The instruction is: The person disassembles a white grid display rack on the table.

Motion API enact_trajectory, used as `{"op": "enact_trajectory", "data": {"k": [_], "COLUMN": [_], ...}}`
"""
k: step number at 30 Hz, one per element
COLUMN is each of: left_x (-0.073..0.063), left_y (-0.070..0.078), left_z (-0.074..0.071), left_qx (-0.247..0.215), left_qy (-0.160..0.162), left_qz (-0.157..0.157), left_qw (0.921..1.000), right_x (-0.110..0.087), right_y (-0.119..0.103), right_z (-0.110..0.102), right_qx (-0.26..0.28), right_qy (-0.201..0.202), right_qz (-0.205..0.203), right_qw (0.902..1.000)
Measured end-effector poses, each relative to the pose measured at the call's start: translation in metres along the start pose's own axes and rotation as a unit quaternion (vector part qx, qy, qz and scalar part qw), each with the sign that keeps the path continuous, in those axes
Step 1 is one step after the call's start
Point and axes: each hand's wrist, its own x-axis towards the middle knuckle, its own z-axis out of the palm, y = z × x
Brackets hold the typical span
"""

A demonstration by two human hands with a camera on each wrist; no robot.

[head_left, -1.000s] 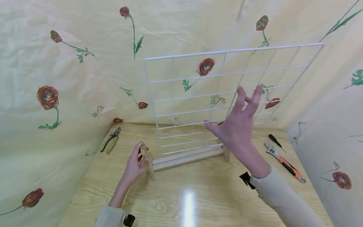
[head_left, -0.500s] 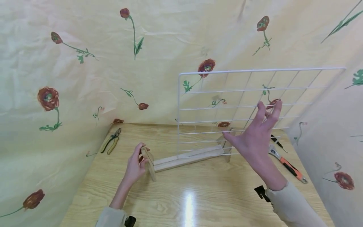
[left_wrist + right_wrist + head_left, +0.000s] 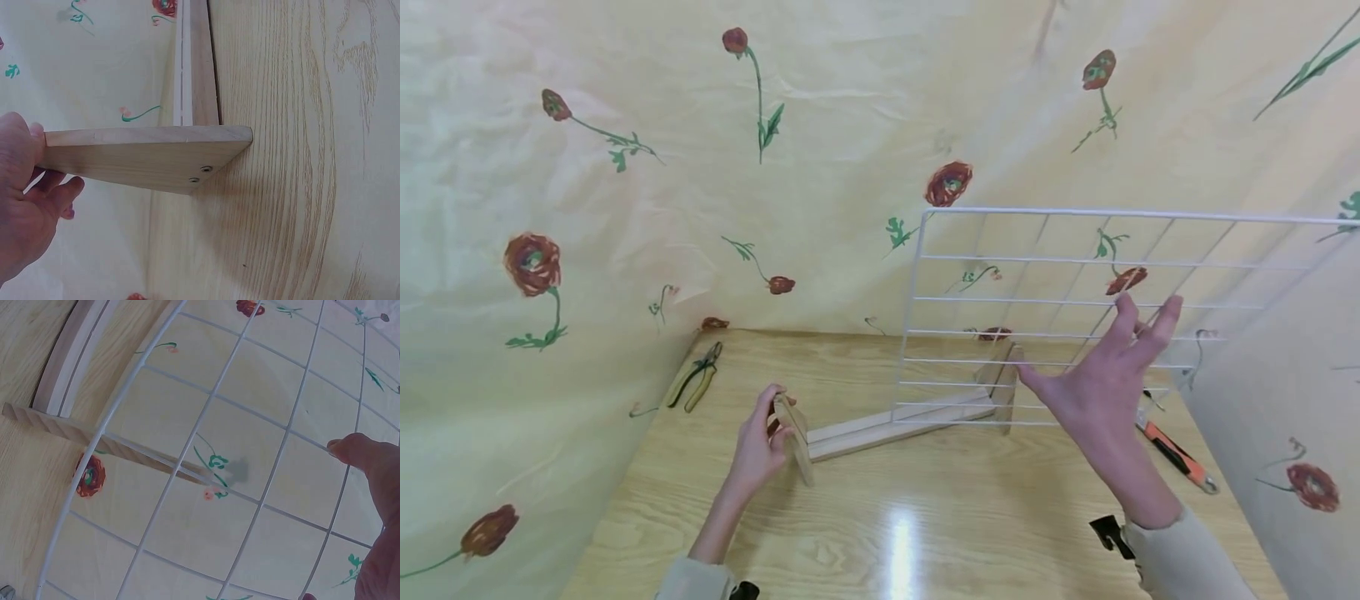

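In the head view, my left hand (image 3: 758, 443) grips the upper end of a wooden end board (image 3: 799, 446). The left wrist view shows thumb and fingers on that board's end, and two screw heads in its outer face (image 3: 131, 156). Two wooden slats (image 3: 895, 427) run from it to a second end board (image 3: 1009, 392) on the right. My right hand (image 3: 1101, 396) holds a white wire grid panel (image 3: 1037, 212), thumb and fingers spread across its wires. The panel stands tilted, its lower left part in front of the slats. In the right wrist view, its wires (image 3: 215, 394) cross before the far end board.
Pliers (image 3: 700, 377) with yellowish handles lie at the table's back left. On the right are an adjustable wrench (image 3: 1180, 457) with an orange handle and a screwdriver (image 3: 1153, 400), both partly hidden. A flower-patterned covering (image 3: 842, 125) rises behind the wooden table (image 3: 850, 525).
My right hand has carried the grid panel to the right and lower, so it now overlaps the right end board and the tools. My left hand and the wooden frame have stayed in place.
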Motion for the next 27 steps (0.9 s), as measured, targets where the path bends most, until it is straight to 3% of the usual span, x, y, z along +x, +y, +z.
{"op": "enact_trajectory", "data": {"k": [7,14,21,27], "left_x": [-0.004,-0.012,-0.015,-0.019], "left_y": [-0.003,-0.039,-0.038,-0.035], "left_z": [0.001,0.007,0.006,0.005], "left_qx": [0.002,0.012,0.005,0.009], "left_qy": [0.007,0.018,0.012,0.017], "left_qz": [0.017,0.026,0.006,0.005], "left_qw": [0.9998,0.9994,0.9999,0.9998], "right_x": [-0.002,-0.004,-0.005,-0.007], "right_y": [0.007,0.012,0.017,0.019], "right_z": [-0.008,-0.011,-0.011,-0.012], "right_qx": [-0.007,-0.01,-0.017,-0.024], "right_qy": [-0.01,-0.009,0.006,-0.002], "right_qz": [0.023,0.022,-0.003,0.009], "right_qw": [0.9997,0.9997,0.9998,0.9997]}}
